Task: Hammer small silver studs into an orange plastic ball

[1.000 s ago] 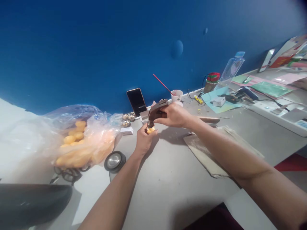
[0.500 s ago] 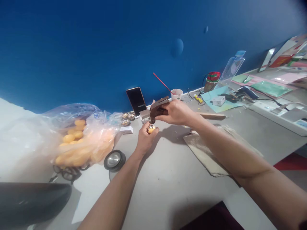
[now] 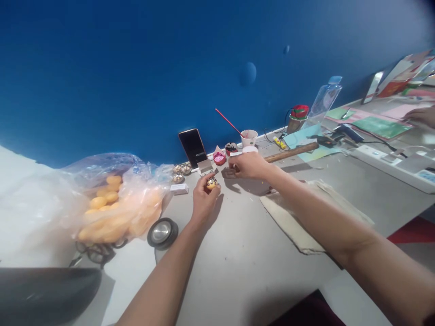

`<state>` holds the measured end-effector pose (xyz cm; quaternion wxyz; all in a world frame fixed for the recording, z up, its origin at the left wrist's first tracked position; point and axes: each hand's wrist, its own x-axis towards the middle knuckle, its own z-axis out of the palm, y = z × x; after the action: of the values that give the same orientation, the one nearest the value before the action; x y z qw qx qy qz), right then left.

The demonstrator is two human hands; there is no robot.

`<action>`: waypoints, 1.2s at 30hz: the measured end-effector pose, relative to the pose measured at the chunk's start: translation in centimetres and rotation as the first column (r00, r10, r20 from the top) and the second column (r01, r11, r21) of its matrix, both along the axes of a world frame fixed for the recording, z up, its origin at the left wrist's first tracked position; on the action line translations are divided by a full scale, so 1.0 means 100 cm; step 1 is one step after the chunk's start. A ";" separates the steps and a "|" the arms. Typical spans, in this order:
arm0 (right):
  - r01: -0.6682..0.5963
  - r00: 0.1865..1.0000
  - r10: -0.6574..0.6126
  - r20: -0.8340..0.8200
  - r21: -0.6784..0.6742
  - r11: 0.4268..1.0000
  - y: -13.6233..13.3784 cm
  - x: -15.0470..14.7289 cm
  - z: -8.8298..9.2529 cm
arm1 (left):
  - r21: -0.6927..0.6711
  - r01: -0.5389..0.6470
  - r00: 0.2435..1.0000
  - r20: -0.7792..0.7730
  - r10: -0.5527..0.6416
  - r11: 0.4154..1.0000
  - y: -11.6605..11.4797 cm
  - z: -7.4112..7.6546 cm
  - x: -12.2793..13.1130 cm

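Observation:
A small yellow ball with shiny metallic pieces (image 3: 211,183) is pinched between the fingers and thumb of my left hand (image 3: 205,197). Just right of it, my right hand (image 3: 249,165) is low over the grey table, its fingers closed on the dark head of a hammer. The wooden hammer handle (image 3: 294,151) sticks out to the right behind my wrist. Shiny balls (image 3: 185,169) sit left of a phone (image 3: 192,147) that leans upright near the blue wall. A small white box (image 3: 179,189) lies in front of them.
Left is a clear plastic bag (image 3: 127,190) of yellow balls, with a round black-rimmed lid (image 3: 162,232) nearby. A paper cup (image 3: 249,137) holds a red stick. A cloth-like pad (image 3: 295,219) lies under my right forearm. Another person's hand (image 3: 421,116) is far right.
My right hand has moved the hammer down and away from the ball, and its handle has swung up toward the wall. My left hand still holds the ball. Another person's hand has reached further in.

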<state>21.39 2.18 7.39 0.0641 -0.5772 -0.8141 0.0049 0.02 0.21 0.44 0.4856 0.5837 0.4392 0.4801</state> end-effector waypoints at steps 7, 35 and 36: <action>-0.057 0.997 0.052 -0.065 -0.085 0.995 -0.001 0.006 -0.007 | 0.021 0.002 1.000 -0.004 -0.002 1.000 0.003 -0.002 -0.003; -0.049 0.993 0.051 -0.108 0.018 0.999 0.004 -0.025 -0.011 | -0.223 -0.142 0.895 0.388 0.222 0.964 0.011 0.002 0.000; -0.049 0.994 0.051 -0.095 0.024 0.999 0.007 -0.031 -0.011 | -0.221 -0.150 0.892 0.391 0.228 0.964 0.011 0.002 0.000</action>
<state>18.31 2.88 6.31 0.1089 -0.5552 -0.8242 0.0252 0.00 1.33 0.60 0.5701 0.3759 0.4243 0.5947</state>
